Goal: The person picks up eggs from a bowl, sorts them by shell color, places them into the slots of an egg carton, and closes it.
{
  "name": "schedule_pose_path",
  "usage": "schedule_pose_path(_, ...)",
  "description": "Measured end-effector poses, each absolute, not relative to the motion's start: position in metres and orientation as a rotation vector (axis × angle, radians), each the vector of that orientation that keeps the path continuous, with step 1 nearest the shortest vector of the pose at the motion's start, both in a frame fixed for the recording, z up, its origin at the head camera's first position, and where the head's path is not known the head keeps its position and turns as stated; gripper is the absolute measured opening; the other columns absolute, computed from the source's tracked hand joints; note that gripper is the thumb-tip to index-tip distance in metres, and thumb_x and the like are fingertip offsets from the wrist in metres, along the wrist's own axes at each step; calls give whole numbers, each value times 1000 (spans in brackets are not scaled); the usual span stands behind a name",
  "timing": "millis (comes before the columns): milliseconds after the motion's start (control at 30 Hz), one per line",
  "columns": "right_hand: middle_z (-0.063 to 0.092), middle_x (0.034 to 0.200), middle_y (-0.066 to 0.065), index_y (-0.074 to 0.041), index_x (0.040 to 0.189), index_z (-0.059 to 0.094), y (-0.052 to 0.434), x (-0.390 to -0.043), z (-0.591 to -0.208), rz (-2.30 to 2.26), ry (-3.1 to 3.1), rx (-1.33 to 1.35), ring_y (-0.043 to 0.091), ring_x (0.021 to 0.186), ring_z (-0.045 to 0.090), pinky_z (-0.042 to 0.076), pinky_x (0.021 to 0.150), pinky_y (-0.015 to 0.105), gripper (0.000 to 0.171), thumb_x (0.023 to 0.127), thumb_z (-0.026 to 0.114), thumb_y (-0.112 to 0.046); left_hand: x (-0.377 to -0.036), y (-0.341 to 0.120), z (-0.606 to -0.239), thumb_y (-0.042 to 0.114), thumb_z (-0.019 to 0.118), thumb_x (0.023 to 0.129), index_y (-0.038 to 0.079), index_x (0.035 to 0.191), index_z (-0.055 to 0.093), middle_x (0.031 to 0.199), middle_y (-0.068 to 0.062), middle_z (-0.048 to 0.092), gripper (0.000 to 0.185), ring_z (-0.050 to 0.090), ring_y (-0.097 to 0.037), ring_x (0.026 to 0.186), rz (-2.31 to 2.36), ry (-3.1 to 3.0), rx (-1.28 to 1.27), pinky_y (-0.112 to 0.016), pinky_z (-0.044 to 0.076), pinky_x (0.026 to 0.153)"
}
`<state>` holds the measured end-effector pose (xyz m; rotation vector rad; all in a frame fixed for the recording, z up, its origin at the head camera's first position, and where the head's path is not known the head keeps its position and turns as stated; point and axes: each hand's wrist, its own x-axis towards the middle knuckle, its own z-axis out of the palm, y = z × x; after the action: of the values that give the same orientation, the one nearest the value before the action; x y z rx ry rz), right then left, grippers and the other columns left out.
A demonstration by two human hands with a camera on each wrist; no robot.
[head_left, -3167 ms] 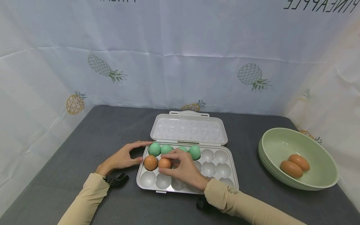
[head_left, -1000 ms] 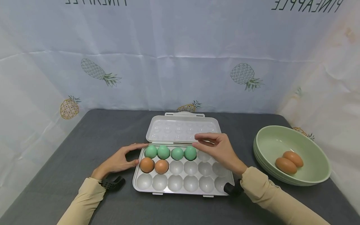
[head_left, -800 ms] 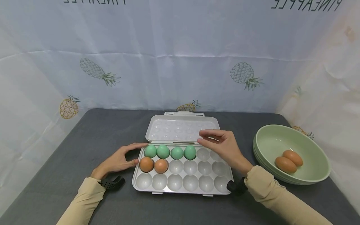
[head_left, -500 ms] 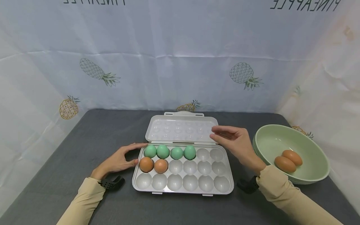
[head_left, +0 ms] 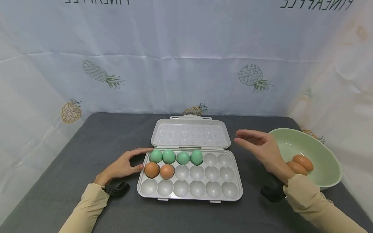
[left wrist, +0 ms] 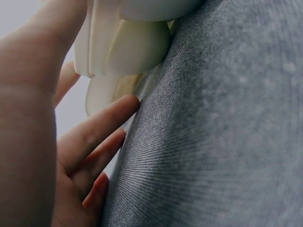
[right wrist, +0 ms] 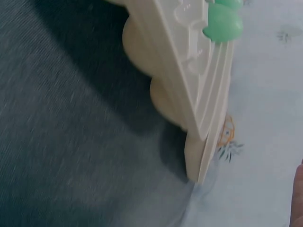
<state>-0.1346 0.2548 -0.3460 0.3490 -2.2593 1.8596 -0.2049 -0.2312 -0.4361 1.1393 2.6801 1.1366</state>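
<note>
A white plastic egg tray (head_left: 190,195) lies with its lid (head_left: 190,132) folded back. Several green eggs (head_left: 183,158) sit in its far row, and two brown eggs (head_left: 167,171) fill the left of the middle row. My left hand (head_left: 123,165) rests at the tray's left edge, thumb and fingertips touching it, and holds nothing. In the left wrist view its fingers (left wrist: 102,130) lie straight against the cloth. My right hand (head_left: 260,149) hovers between tray and bowl, fingers extended, nothing in them. Two more brown eggs (head_left: 303,162) lie in the green bowl (head_left: 326,161), one partly behind my right hand.
The table has a dark grey cloth (head_left: 122,207). Behind it hangs a white curtain (head_left: 175,84) with pineapple prints. The bowl stands near the table's right edge.
My right hand has let go of the second brown egg in the middle row, lifted off, and moved right past the tray towards the bowl. My left hand has stayed at the tray's edge.
</note>
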Motion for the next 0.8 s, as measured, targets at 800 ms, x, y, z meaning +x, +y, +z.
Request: schedule_pose_path(800, 73, 116, -25, -2, 135, 65, 344, -101, -356, 1483, -2451, 82, -12, 113, 64, 48, 90, 4, 39, 96, 70, -6, -206, -232, -437, 37, 78, 91, 27, 148, 55, 150, -1, 59, 62, 48, -18, 145, 1143, 2666, 1147, -20, 24, 123)
